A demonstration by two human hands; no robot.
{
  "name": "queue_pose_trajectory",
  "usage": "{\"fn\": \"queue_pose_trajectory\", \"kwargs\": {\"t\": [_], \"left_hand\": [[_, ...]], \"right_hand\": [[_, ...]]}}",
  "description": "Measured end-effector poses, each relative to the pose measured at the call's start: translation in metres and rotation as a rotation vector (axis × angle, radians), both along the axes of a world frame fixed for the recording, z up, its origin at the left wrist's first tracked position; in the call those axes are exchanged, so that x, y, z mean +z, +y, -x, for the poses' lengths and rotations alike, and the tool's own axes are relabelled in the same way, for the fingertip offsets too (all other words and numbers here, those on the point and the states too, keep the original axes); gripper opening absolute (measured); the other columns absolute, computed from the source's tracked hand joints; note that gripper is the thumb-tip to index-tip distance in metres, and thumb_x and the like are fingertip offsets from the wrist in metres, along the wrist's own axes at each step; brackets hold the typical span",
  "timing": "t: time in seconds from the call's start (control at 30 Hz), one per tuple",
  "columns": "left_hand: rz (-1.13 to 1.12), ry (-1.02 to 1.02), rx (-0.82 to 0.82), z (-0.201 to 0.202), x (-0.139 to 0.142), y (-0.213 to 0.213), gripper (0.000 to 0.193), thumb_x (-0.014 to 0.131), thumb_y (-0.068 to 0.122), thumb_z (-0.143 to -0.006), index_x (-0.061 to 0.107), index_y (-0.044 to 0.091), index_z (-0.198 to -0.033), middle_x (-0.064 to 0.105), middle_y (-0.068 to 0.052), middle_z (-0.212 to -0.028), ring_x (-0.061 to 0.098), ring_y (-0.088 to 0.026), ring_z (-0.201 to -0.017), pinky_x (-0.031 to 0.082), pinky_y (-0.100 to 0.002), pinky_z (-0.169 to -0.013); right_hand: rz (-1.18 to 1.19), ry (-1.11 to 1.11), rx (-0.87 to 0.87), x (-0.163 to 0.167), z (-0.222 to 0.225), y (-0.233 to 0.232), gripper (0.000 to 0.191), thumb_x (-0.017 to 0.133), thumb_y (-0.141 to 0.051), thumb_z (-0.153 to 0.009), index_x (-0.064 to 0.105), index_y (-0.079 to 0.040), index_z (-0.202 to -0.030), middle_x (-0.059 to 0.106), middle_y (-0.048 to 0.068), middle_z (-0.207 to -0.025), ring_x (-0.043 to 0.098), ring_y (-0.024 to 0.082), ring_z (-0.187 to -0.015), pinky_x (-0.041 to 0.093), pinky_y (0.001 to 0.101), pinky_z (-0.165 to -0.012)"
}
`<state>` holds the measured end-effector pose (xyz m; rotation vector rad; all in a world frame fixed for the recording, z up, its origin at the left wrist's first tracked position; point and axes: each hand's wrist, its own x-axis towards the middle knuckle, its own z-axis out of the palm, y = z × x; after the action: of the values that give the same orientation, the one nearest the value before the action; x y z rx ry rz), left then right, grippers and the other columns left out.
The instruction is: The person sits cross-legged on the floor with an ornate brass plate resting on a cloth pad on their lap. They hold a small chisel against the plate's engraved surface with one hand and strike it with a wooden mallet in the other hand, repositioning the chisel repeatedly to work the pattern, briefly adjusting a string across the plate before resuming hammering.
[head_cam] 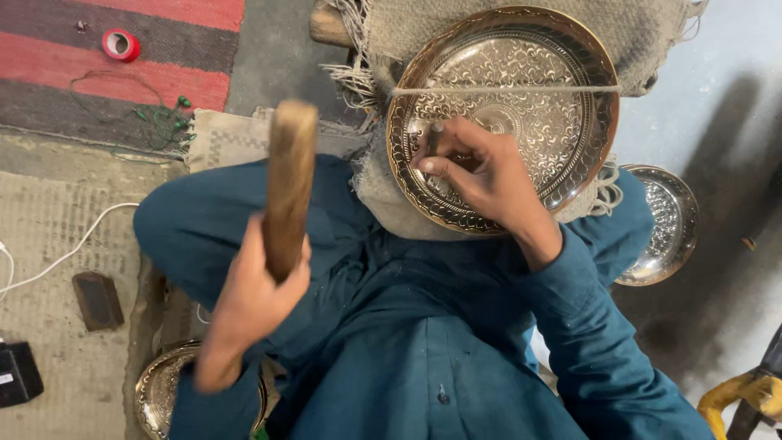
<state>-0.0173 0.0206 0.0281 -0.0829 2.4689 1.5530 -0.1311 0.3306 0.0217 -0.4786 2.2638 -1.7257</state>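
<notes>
I keep my right hand point(481, 175) clamped on the chisel point(435, 137), upright on the engraved brass tray point(570, 61); left hand point(252, 289), gripping the wooden mallet point(287, 183) beside that tray, should strike squarely.

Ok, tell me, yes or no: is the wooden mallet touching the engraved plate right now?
No: the wooden mallet is raised in the left hand, clear of the engraved plate.

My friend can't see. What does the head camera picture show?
A person in blue clothes sits cross-legged, one hand pressing a small metal punch onto a big engraved brass plate. The other hand lifts a wooden mallet.
</notes>
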Motion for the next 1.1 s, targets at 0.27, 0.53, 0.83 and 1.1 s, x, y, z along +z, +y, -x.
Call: {"fn": "queue_pose_trajectory", "kwargs": {"t": [0.27, 0.53, 0.83, 1.1], "left_hand": [[0.171, 0.012, -0.152, 0.072, 0.03, 0.021, 0.044, 0.066, 0.005, -0.084, 0.05, 0.006, -0.125, 0.071, -0.02, -0.096, 0.07, -0.04, -0.098, 0.054, -0.046, -0.079], [0.46, 0.331, -0.283, 0.093, 0.051, 0.023, 0.069, 0.066, 0.002, -0.082, 0.047, 0.015, -0.146, 0.067, -0.021, -0.116, 0.065, -0.046, -0.101, 0.052, -0.054, -0.081], [0.303, 0.375, -0.288, 0.105, 0.051, 0.021, 0.078, 0.067, -0.002, -0.085, 0.039, 0.015, -0.155, 0.065, -0.019, -0.116, 0.065, -0.044, -0.109, 0.053, -0.051, -0.088], [0.794, 0.547, -0.353, 0.104, 0.051, 0.022, 0.075, 0.069, -0.006, -0.089, 0.046, 0.022, -0.155, 0.065, -0.013, -0.103, 0.065, -0.036, -0.102, 0.049, -0.05, -0.086]], "right_hand": [[-0.074, 0.082, -0.03, 0.004, -0.006, -0.004, 0.03, 0.074, -0.003, -0.098, 0.064, 0.001, -0.125, 0.078, 0.009, -0.103, 0.076, 0.015, -0.099, 0.062, 0.0305, -0.089], [-0.09, 0.103, -0.041, 0.0, -0.004, -0.007, 0.031, 0.075, -0.003, -0.097, 0.064, 0.002, -0.126, 0.079, 0.009, -0.102, 0.076, 0.015, -0.097, 0.062, 0.0294, -0.088], [-0.106, 0.097, -0.061, 0.002, -0.004, -0.009, 0.027, 0.075, -0.003, -0.097, 0.066, 0.0, -0.122, 0.079, 0.008, -0.105, 0.077, 0.015, -0.098, 0.062, 0.0294, -0.089], [-0.134, 0.046, -0.098, 0.0, -0.006, -0.008, 0.024, 0.08, -0.007, -0.094, 0.069, -0.001, -0.114, 0.076, 0.007, -0.095, 0.071, 0.011, -0.089, 0.061, 0.0285, -0.083]]}}
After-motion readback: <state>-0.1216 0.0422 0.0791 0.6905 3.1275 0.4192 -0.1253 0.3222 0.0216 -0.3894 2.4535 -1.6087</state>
